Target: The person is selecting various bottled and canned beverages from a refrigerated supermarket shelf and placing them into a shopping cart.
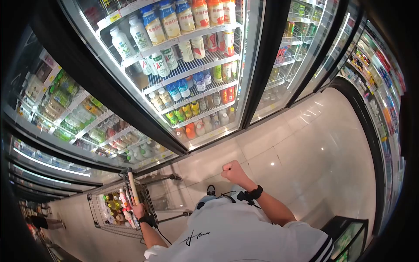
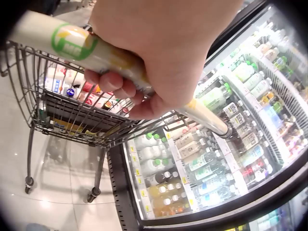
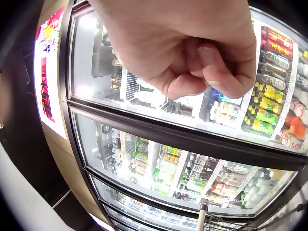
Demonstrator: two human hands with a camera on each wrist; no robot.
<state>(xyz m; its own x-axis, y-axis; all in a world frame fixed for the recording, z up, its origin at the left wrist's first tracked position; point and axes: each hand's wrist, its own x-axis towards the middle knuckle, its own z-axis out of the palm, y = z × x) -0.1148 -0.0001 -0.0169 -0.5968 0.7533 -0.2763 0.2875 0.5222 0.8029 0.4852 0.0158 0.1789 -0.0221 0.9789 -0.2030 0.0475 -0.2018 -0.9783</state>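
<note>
My left hand (image 1: 138,211) grips the pale handle (image 2: 115,60) of a shopping cart (image 2: 72,130), its fingers wrapped round the bar in the left wrist view. In the cart's wire basket lie several bottles and packs (image 1: 114,207) with coloured caps and labels. Raised in front of my body, my right hand (image 1: 237,173) is curled into a fist and holds nothing. Its fingers (image 3: 211,67) fold toward the palm in the right wrist view, with a lit drinks fridge (image 3: 144,91) behind it.
Tall glass-door fridges with shelves of bottles (image 1: 187,83) run along the front. Their dark door frame (image 1: 266,56) stands ahead of me. Another stocked shelf (image 1: 379,96) curves along the right, and a low case (image 1: 349,238) stands behind right. Glossy tiles (image 1: 279,144) cover the floor. Another person (image 1: 43,222) is far left.
</note>
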